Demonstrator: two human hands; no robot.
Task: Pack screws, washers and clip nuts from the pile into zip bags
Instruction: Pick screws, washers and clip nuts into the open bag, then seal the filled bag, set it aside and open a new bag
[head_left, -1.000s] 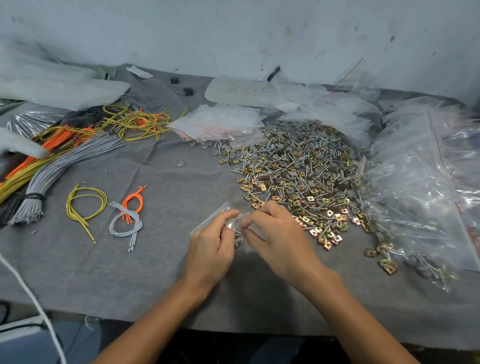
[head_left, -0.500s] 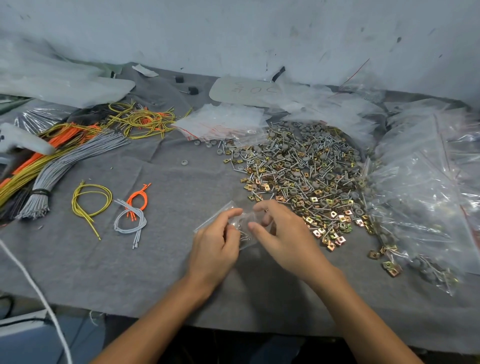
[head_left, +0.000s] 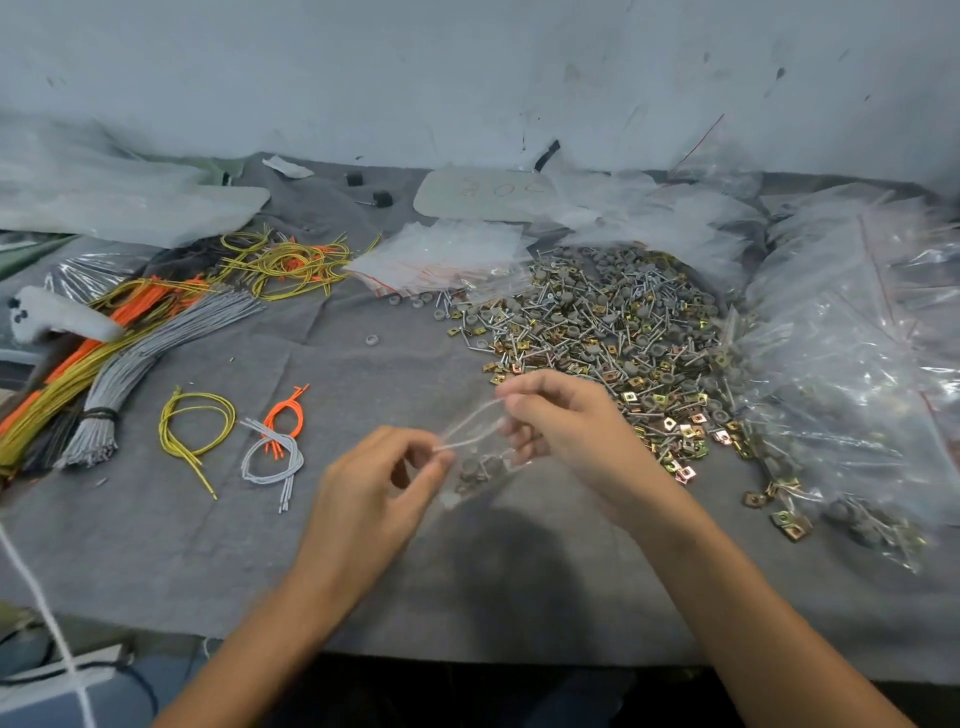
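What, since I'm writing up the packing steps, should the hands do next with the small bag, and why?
Probably press the lips together to seal it: the left hand and right hand each pinch an end of the zip bag, its mouth gaping open, with grey parts already at the bottom. Whether the count is complete cannot be told.

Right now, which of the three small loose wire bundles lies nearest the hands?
The grey wire bundle, just left of the left hand; the orange bundle lies beyond it, the yellow bundle farther left.
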